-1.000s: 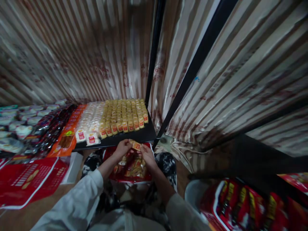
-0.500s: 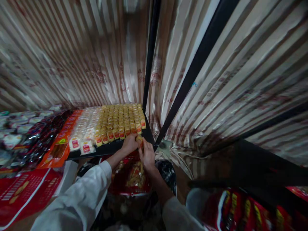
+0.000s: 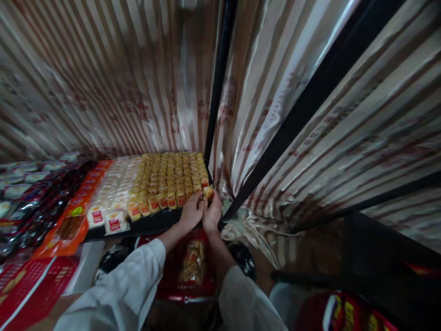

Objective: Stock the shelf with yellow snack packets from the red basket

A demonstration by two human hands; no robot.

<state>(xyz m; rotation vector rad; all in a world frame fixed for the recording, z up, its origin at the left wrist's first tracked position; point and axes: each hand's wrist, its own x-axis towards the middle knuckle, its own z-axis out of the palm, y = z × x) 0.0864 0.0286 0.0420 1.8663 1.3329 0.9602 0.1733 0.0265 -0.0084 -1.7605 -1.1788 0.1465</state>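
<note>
Small yellow wrapped snack packs (image 3: 165, 177) with red labels stand in close rows on a black shelf (image 3: 148, 223). At the front of the rightmost row, one wrapped snack pack (image 3: 208, 191) is between my fingertips. My right hand (image 3: 212, 214) grips it from the right, thumb and fingers closed. Pressed close on the other side is my left hand (image 3: 192, 212), its fingers bent together against the pack. Below my wrists, a red basket (image 3: 172, 271) holds a clear bag of yellow packs (image 3: 193, 262).
White wrapped packs (image 3: 115, 220), an orange bag (image 3: 69, 227) and dark shiny packets (image 3: 51, 202) lie to the left. A black post (image 3: 275, 147) slants up right of my hands, before striped sheeting (image 3: 155, 92). Red packages (image 3: 344, 312) sit lower right.
Both hands have moved slightly right and forward, bringing the snack pack from in front of the shelf edge to the end of the rightmost row. The view has shifted a little.
</note>
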